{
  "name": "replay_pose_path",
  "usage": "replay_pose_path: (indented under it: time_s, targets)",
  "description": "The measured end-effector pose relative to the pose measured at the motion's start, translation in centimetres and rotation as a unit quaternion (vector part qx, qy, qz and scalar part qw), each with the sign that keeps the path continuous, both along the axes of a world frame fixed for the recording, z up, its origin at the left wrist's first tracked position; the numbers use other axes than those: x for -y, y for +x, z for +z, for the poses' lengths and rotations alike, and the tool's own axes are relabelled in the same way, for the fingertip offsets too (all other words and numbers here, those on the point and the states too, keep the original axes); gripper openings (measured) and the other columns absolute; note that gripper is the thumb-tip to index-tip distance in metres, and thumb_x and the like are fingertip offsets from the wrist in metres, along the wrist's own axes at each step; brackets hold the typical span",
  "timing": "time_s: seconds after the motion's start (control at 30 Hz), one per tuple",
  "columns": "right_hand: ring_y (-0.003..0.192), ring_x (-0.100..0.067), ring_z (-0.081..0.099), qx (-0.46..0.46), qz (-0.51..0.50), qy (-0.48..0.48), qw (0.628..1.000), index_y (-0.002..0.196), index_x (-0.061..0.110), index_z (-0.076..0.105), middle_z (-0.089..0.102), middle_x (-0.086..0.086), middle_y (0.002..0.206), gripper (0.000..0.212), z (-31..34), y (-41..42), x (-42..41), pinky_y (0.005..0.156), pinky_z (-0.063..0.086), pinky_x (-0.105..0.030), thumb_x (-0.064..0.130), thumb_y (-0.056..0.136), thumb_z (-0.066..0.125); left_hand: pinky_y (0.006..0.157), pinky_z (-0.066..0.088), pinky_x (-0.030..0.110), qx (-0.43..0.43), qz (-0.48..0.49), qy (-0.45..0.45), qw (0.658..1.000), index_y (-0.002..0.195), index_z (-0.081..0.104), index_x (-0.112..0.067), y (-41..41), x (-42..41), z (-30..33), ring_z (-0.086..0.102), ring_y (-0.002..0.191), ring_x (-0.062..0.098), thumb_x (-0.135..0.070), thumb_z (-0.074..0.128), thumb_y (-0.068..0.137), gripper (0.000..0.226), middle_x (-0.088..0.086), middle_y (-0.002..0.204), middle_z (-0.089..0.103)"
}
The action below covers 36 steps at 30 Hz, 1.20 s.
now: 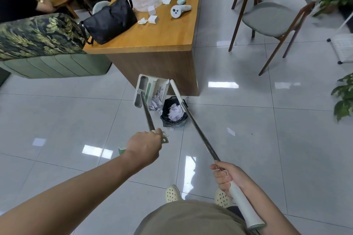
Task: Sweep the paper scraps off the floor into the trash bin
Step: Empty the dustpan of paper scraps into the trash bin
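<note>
Scraps (155,103) probably sliding binward, beyond left hand (144,147).

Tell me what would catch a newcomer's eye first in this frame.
Dead centre, a white dustpan is tipped over a black-lined trash bin at the foot of the wooden desk, paper scraps spilling from it toward the crumpled paper already inside. The left hand grips the dustpan's long handle, and the right hand grips the broom handle that crosses over the bin. One scrap lies on the tiles to the bin's right.

Left hand (145,145) fisted, arm outstretched, right hand (228,176) curled, held near waist
</note>
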State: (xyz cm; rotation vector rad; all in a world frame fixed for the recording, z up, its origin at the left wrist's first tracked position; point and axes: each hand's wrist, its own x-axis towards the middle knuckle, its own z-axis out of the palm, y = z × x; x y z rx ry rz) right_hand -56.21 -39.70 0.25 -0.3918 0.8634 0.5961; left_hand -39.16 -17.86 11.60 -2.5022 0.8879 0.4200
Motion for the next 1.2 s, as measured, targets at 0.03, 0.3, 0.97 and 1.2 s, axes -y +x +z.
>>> replay_pose_path:
  time_s: [0.03,0.3,0.97,1.2]
  targets:
    - [0.028,-0.005,0.029,0.003,-0.002,0.010,1.000,0.083,0.005,0.055,0.034,0.003,0.046,0.019,0.2,0.1,0.1,0.026,0.024,-0.014,0.022,0.091,0.053,0.064,0.038,0.036,0.002,0.000,-0.001,1.000,0.133,0.047,-0.013,0.2,-0.1,0.1,0.069,0.092,0.034,-0.016,0.044,0.098,0.035,0.008,0.107,0.071]
    - [0.027,-0.006,0.030,-0.013,0.010,-0.011,1.000,0.080,0.007,0.052,0.035,0.003,0.044,0.025,1.3,0.6,0.5,0.026,0.026,-0.015,0.021,0.100,0.046,0.064,0.040,0.037,-0.002,-0.016,0.025,1.000,0.132,0.046,-0.013,0.1,-0.3,0.3,0.070,0.094,0.032,-0.016,0.043,0.099,0.034,0.006,0.109,0.070]
    - [0.027,-0.006,0.029,-0.023,0.019,-0.027,0.999,0.070,0.012,0.046,0.034,0.002,0.047,0.028,3.2,1.7,1.1,0.026,0.025,-0.013,0.018,0.097,0.049,0.065,0.038,0.036,0.013,0.039,-0.007,0.999,0.126,0.049,-0.015,1.0,0.3,2.2,0.068,0.091,0.033,-0.019,0.044,0.100,0.027,0.007,0.104,0.071]
    - [0.026,-0.006,0.029,-0.022,0.016,-0.003,1.000,0.069,0.011,0.046,0.034,0.002,0.045,0.030,4.3,1.3,1.0,0.025,0.025,-0.013,0.020,0.098,0.047,0.068,0.048,0.037,0.012,0.138,-0.095,0.986,0.130,0.052,-0.019,1.9,-0.8,2.9,0.055,0.076,0.034,-0.012,0.039,0.094,0.039,0.010,0.096,0.066]
